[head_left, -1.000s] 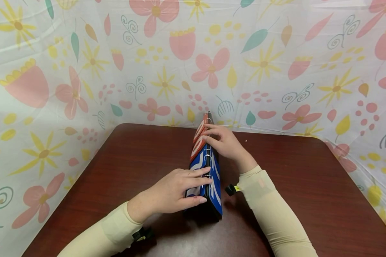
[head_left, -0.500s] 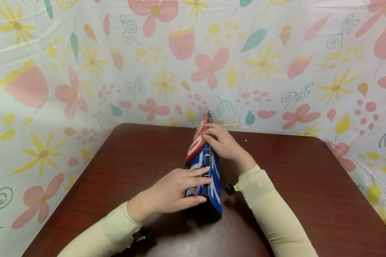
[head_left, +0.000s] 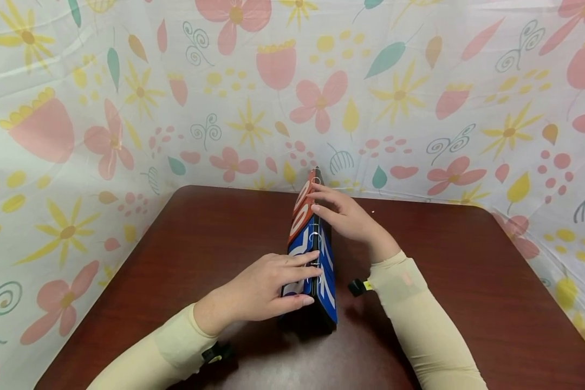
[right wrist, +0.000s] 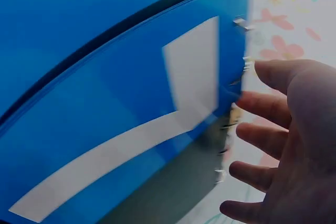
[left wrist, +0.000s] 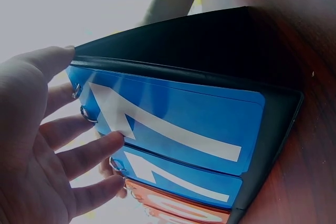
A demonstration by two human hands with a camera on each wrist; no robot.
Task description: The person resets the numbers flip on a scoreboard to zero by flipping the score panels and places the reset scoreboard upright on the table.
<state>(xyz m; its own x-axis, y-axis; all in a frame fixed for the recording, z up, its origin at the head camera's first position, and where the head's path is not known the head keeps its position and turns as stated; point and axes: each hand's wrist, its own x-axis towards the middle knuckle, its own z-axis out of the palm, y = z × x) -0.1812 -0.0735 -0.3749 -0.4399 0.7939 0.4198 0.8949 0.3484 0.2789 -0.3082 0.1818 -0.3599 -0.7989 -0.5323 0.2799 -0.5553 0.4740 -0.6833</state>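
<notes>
A tabletop flip scoreboard [head_left: 332, 317] stands like a tent on the table, its ridge running away from me. Blue number cards [left wrist: 178, 114] hang by metal rings at the near half, and red number cards [head_left: 299, 214] hang on the far half's left face. My left hand [head_left: 263, 287] rests on the near ridge with spread, fairly straight fingers; in the left wrist view its thumb touches the ridge end. At the far half's ridge, my right hand [head_left: 353, 219] holds its loosely bent fingertips beside the rings. The right wrist view shows bare dark board [right wrist: 163, 182] beyond the blue cards.
A dark reddish-brown table [head_left: 214, 233] lies beneath. Behind and at the sides hangs a white flower-print curtain [head_left: 409, 130], close to the scoreboard's far end. A small white speck [head_left: 372, 212] lies on the table at the right. Black straps [head_left: 358, 287] circle the wrists.
A red card that swung out to the left half a second ago now lies against the left face. My right hand has shifted slightly right; the left hand has stayed put.
</notes>
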